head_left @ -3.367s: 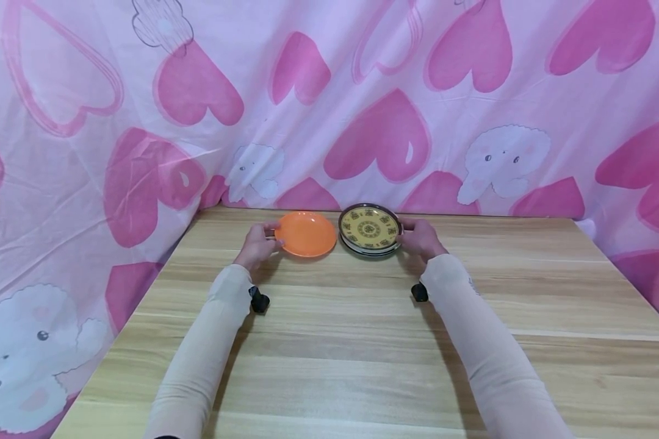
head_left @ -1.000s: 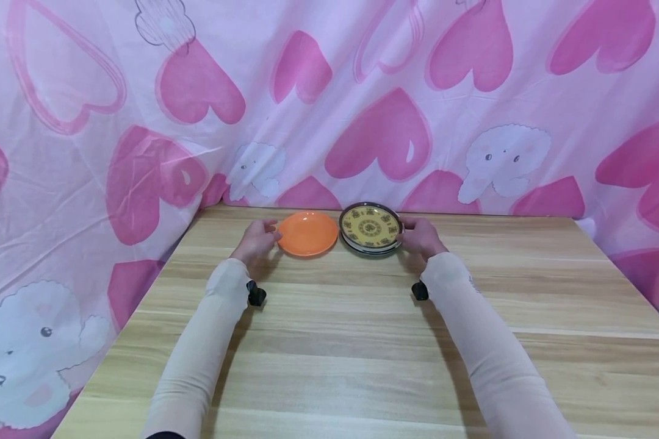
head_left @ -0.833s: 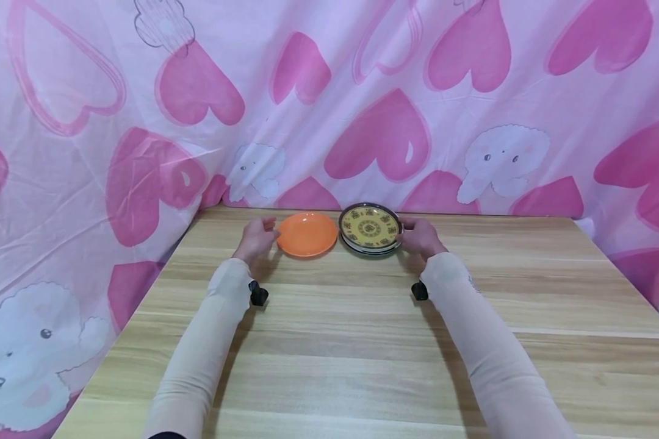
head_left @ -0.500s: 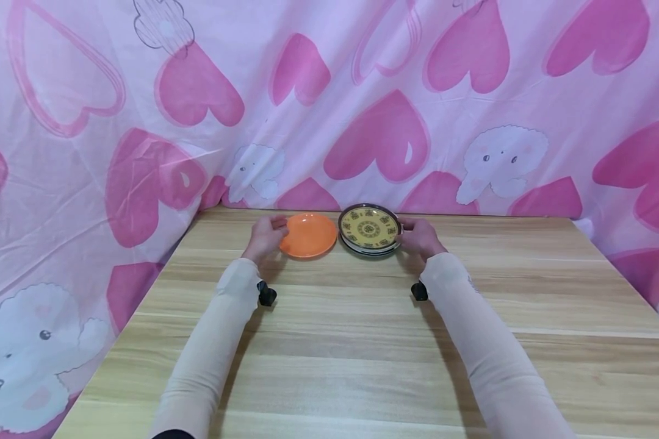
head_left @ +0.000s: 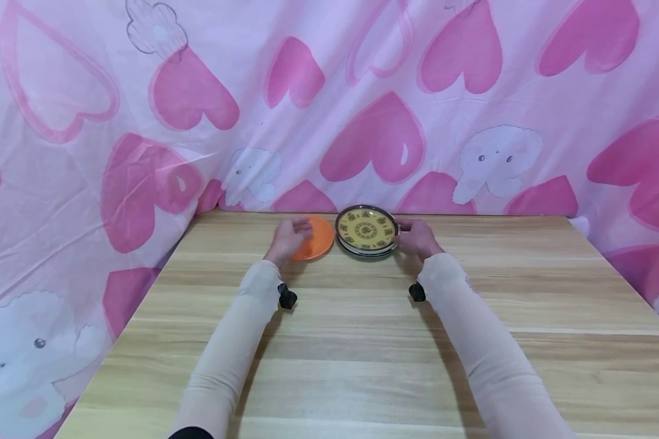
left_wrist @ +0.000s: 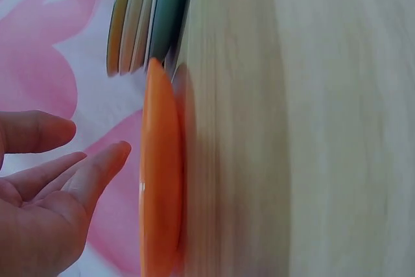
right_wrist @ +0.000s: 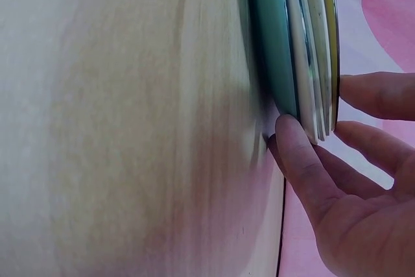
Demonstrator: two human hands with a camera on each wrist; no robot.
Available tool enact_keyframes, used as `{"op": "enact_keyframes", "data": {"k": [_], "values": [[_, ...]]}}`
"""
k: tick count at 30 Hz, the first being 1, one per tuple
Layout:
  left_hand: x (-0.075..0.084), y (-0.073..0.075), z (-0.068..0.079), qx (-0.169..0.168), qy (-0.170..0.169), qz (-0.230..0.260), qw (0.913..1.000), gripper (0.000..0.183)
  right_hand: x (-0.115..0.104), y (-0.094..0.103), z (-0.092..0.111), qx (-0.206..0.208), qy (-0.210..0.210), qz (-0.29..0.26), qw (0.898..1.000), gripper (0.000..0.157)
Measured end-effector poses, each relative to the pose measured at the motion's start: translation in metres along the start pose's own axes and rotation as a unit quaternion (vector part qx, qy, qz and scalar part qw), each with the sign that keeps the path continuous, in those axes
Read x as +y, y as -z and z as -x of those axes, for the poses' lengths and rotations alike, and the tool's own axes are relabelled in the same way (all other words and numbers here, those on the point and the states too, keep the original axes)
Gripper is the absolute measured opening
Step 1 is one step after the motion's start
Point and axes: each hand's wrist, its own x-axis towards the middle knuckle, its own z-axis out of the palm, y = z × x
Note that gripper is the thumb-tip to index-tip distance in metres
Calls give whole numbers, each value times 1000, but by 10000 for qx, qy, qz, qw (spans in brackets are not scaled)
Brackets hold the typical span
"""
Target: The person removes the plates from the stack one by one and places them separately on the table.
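An orange plate (head_left: 321,239) lies on the table, its left part hidden behind my left hand (head_left: 288,239) in the head view. The left wrist view has that hand above the plate's face, fingers extended and apart from it, holding nothing. Just right of the orange plate is a stack of several plates (head_left: 366,231), topped by a yellow patterned one with a dark rim. My right hand (head_left: 419,238) grips the stack's right edge. In the right wrist view, one digit is at the top plate's rim while other fingers reach the teal bottom plate (right_wrist: 275,50).
The wooden table (head_left: 351,353) runs back to a pink curtain (head_left: 373,55) printed with hearts and white puppies. The plates sit near the table's back edge. Both forearms wear light sleeves, with a black device at each wrist.
My left hand has let go of the orange plate's left rim, then moved right and over the plate. The right hand keeps its place at the stack. The head view has shifted slightly.
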Motion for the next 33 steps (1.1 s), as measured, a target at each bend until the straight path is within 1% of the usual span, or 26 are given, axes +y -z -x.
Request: {"op": "enact_keyframes", "data": {"k": [2,6,13,18,20,22,29,33], "values": [[0,-4,-1,-27,6,62,10000,48,0,-1,1,40,2,-18,10000,64],[3,-10,-1,-122,32,28,9999,49,0,-1,1,47,25,0,10000,65],[9,-20,-1,-396,131,86,9991,47,1,0,2,25,108,6,9999,65],[10,-25,0,-507,146,-224,9984,45,-1,-1,2,14,67,-38,10000,65],[11,-28,0,-509,99,-403,9978,44,-1,-1,2,12,58,-13,10000,65],[13,-31,-1,-508,50,-464,9976,44,-2,0,2,10,51,19,10000,65],[15,-42,-8,-499,32,-278,9984,46,-2,0,2,-10,-22,-1,10000,66],[15,-47,-11,-427,0,-293,9987,45,0,0,0,1,-20,-11,10000,66]]}}
